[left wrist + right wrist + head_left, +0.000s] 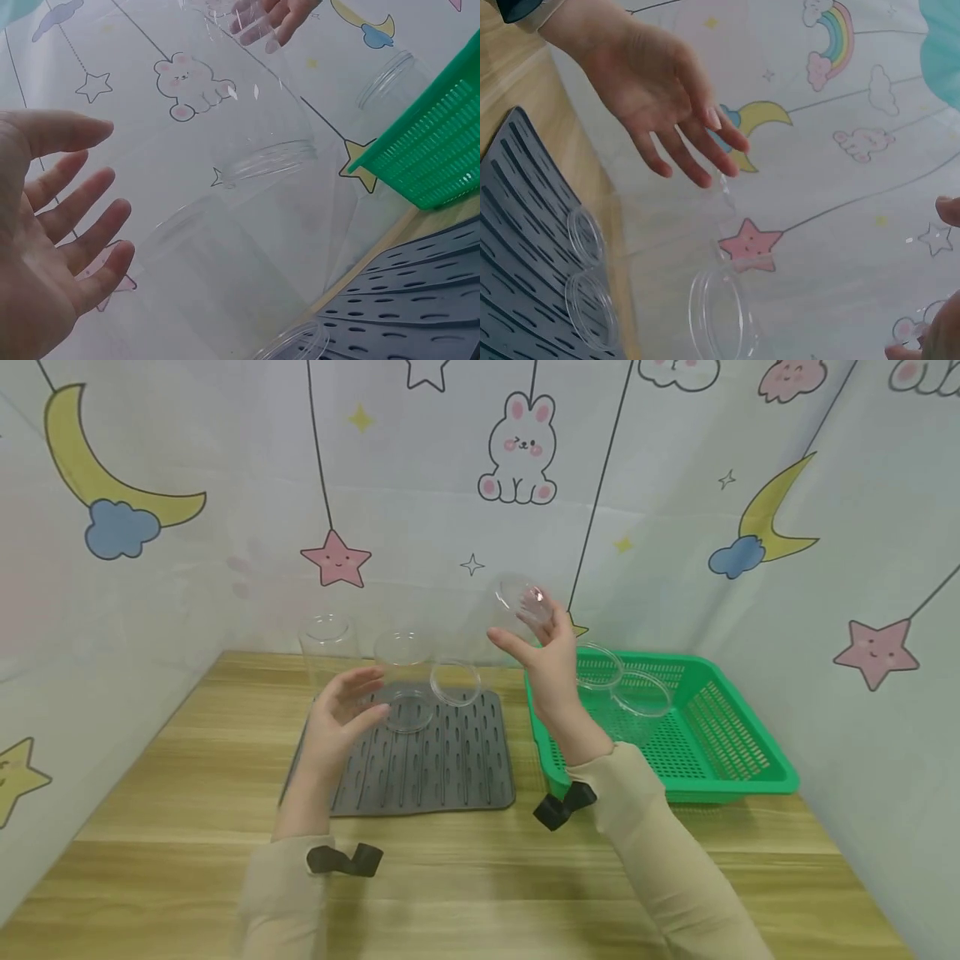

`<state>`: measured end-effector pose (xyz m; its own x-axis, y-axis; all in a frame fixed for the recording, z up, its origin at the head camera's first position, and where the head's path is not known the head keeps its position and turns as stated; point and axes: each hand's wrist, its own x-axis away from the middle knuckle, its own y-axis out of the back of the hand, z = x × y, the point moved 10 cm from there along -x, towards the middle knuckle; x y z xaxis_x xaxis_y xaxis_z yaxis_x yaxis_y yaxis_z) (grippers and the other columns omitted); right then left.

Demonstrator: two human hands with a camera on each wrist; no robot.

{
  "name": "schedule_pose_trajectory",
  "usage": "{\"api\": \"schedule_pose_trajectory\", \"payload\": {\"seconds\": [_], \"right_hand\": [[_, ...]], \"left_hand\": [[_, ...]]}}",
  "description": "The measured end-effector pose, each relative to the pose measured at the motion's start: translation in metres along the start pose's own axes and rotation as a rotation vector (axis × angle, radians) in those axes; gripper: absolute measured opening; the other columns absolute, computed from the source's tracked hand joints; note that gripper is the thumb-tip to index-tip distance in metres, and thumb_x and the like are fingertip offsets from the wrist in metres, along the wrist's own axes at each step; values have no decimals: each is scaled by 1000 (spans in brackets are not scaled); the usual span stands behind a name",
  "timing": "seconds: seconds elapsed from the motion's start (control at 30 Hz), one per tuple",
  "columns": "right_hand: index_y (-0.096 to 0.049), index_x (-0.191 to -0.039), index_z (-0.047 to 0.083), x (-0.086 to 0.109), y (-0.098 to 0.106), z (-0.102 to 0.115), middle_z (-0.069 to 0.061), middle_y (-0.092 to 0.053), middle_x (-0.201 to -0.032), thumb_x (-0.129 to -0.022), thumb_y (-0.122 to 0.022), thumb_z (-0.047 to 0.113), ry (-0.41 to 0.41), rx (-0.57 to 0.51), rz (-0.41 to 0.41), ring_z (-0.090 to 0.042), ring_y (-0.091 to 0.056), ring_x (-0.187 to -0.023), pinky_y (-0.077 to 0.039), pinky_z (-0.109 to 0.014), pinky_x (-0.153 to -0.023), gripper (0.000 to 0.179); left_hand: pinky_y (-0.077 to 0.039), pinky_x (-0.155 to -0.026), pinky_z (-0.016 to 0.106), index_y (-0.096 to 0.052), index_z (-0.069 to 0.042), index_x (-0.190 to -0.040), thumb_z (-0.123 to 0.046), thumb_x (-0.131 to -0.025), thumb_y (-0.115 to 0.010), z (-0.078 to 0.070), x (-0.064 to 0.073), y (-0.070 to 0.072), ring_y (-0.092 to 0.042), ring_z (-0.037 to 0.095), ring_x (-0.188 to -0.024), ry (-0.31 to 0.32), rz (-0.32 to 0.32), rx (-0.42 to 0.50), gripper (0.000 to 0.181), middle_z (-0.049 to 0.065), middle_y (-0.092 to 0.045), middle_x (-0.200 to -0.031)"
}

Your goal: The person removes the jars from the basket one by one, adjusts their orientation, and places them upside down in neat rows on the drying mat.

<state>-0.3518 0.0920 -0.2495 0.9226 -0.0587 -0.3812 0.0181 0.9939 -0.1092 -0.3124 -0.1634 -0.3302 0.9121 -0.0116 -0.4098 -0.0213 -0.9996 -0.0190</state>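
My right hand (551,664) is raised over the gap between mat and basket and grips a clear jar (517,599) by its base. The jar is tilted, its threaded mouth (270,160) pointing down in the left wrist view. My left hand (337,718) is lifted over the left side of the grey mat (457,785), fingers spread and slightly bent, holding nothing. Two more clear jars stand mouth down toward the back of the mat: one jar (330,647) at the left, another jar (408,710) beside it. Their rims (592,307) show in the right wrist view.
A green basket (720,789) sits on the wooden table (450,877) to the right of the mat. Inside it are two clear jars (641,693) with their mouths up. A white cloth (420,485) printed with stars, moons and a rabbit hangs behind and at both sides.
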Motion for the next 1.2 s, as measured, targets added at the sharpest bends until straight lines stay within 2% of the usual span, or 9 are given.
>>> {"api": "schedule_pose_trajectory", "payload": {"seconds": [0.23,0.47,0.77,0.87,1.2], "right_hand": [[-31,-150,12,-22,-13,-23,-5,-43,-149,-82,-79,17,-73,152,-6,-20,-43,-135,-43,-42,-109,84],[-30,-151,14,-36,-17,-58,-5,-38,-152,-80,-81,27,-173,276,-24,-21,-41,-137,-44,-42,-107,88],[-28,-151,9,-36,-23,-80,-10,-35,-154,-80,-81,25,-208,337,-34,-27,-39,-138,-43,-42,-108,90],[-26,-152,9,-34,-25,-88,-10,-33,-155,-80,-82,25,-238,347,-36,-28,-37,-140,-41,-43,-110,93],[-24,-153,9,-30,-32,-106,-8,-32,-157,-78,-83,26,-270,384,-20,-28,-35,-142,-39,-43,-113,97]], "left_hand": [[-44,-97,18,-42,6,-136,8,-90,-58,2,1,12,-52,5,-118,42,-44,26,49,-18,-58,-120],[-44,-98,17,-41,7,-136,7,-91,-59,3,1,16,-52,5,-118,54,-41,20,49,-19,-58,-120],[-45,-98,16,-45,5,-133,9,-90,-59,8,1,32,-53,10,-119,66,-108,47,45,-16,-61,-118],[-45,-97,15,-47,4,-131,8,-90,-60,10,2,35,-54,11,-119,74,-126,37,44,-19,-61,-115],[-45,-97,16,-46,6,-131,11,-88,-58,9,0,34,-55,7,-115,50,-118,48,44,-22,-62,-112]]}}
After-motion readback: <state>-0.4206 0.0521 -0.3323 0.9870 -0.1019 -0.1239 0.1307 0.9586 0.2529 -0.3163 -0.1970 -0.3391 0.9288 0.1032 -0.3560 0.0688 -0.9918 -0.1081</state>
